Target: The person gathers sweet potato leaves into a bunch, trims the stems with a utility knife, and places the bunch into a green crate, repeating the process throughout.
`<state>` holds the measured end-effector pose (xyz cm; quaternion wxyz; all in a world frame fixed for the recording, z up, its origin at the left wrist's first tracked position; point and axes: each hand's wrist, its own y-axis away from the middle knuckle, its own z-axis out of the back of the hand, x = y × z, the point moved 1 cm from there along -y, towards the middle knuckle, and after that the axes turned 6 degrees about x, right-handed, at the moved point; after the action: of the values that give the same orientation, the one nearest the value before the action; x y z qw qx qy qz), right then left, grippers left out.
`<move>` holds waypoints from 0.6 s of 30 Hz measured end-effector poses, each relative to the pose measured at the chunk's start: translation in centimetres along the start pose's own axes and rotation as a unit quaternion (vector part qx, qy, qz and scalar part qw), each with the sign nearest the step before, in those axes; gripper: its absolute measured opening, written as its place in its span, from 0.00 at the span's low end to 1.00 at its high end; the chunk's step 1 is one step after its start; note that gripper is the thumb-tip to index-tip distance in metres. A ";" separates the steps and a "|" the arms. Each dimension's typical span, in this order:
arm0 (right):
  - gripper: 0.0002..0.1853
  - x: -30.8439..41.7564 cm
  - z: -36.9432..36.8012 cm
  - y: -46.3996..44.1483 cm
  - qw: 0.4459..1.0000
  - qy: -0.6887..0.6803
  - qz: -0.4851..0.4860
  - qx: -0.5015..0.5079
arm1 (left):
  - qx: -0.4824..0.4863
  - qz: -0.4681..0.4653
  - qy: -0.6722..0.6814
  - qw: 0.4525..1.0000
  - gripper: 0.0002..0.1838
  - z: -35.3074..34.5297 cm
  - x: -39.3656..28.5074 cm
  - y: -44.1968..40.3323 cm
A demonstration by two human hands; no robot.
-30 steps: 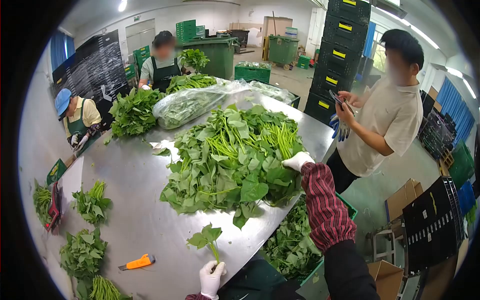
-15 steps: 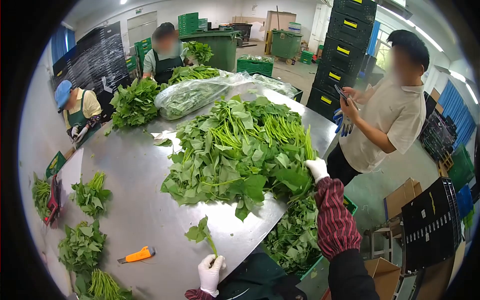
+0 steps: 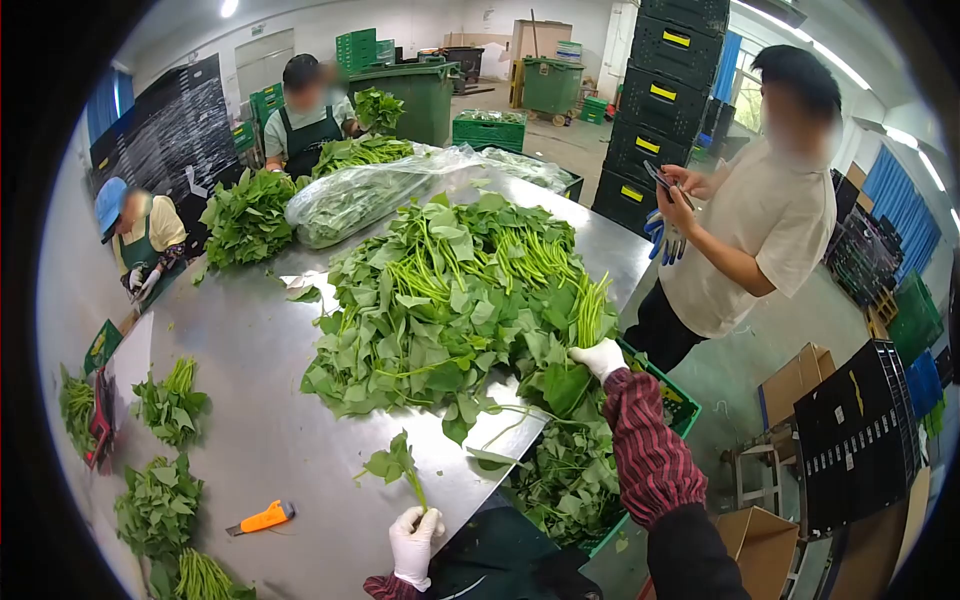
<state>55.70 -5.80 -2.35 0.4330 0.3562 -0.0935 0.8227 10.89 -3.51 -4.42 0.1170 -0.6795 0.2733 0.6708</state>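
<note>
In my white-gloved left hand [image 3: 412, 548], low near the table's front edge, a single leafy green sprig [image 3: 393, 463] is pinched by its stem, leaves up. My right hand [image 3: 600, 359], also in a white glove, has its fingers closed on a bunch of green stems [image 3: 592, 315] at the right side of a big heap of leafy greens [image 3: 430, 300]. Part of its grip is hidden by leaves. An orange utility knife [image 3: 265, 518] lies on the metal table [image 3: 300, 440], left of my left hand.
Bunches of greens [image 3: 160, 505] lie along the table's left side. A green crate [image 3: 680, 400] of greens stands below the right edge. Behind the heap is a plastic bag of greens [image 3: 355, 200]. One person [image 3: 750, 200] stands at right with a phone; two others work across the table.
My right hand has drawn slightly down and toward me with the stems, and loose stems now show at the heap's front edge. My left hand still holds the sprig. The view has shifted slightly.
</note>
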 end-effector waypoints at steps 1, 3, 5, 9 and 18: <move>0.30 -0.4 -0.2 -0.1 1.000 -0.001 0.000 0.000 | -0.001 -0.004 0.001 1.000 0.07 -0.1 -0.3 0.1; 0.24 0.1 -0.5 0.1 0.995 0.052 -0.031 -0.082 | -0.009 -0.012 0.002 1.000 0.07 0.3 -1.1 0.3; 0.20 1.1 0.3 1.6 0.984 0.076 -0.014 -0.162 | -0.040 -0.015 0.012 0.999 0.07 1.1 -1.8 0.7; 0.11 5.2 4.1 5.7 0.881 0.146 0.266 -0.364 | -0.097 -0.025 0.014 0.995 0.07 2.6 -2.7 1.1; 0.08 22.4 4.6 15.5 0.625 0.432 0.648 -0.065 | -0.228 -0.134 0.054 0.963 0.09 6.1 -5.2 1.8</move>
<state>37.64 -2.89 18.30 -0.1989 -0.2213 -0.1554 0.9420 5.03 -0.70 0.57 0.0327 -0.7536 0.0254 0.6560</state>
